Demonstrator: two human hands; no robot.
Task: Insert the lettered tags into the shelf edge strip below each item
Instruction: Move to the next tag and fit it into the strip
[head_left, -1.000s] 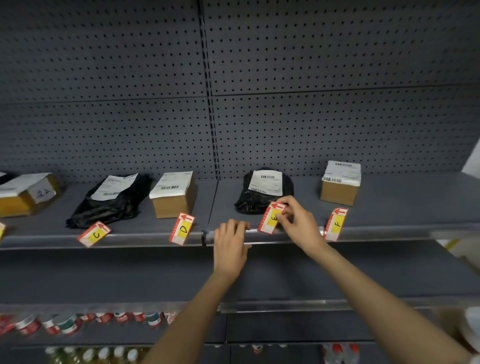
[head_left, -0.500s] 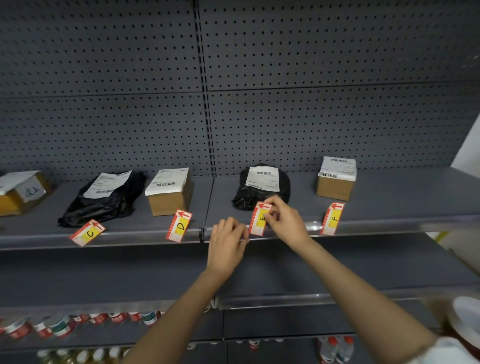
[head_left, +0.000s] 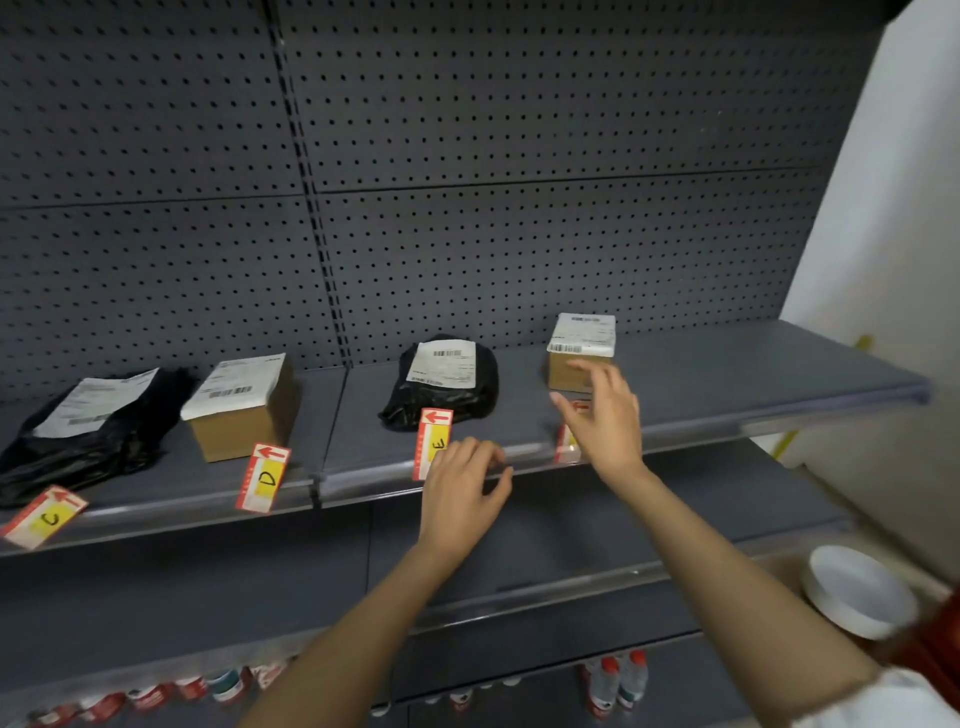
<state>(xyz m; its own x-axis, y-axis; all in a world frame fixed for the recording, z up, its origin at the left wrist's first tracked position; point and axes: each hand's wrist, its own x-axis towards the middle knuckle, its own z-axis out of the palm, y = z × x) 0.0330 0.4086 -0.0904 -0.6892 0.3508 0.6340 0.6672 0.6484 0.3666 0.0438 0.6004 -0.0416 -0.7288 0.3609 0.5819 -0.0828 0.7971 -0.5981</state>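
Red-and-yellow lettered tags stand in the clear shelf edge strip (head_left: 691, 428): tag C (head_left: 44, 516) tilted at far left, tag D (head_left: 263, 478) below a cardboard box (head_left: 244, 408), tag E (head_left: 432, 441) upright below a black parcel (head_left: 441, 382). Tag F (head_left: 565, 446) is mostly hidden behind my right hand (head_left: 605, 418), which hovers open, fingers spread, in front of the right cardboard box (head_left: 579, 351). My left hand (head_left: 462, 491) rests fingers-down on the strip just right of tag E, holding nothing.
Another black parcel (head_left: 93, 421) lies at far left on the grey shelf (head_left: 753, 374). A pegboard back panel rises behind. A lower shelf strip (head_left: 545, 592) and bottles (head_left: 615, 680) sit below. A white round lid (head_left: 857, 590) and a white wall are at right.
My right hand let go of tag E, which now stands upright in the strip, and moved right to the F tag. The camera turned right; my left hand stayed on the strip.
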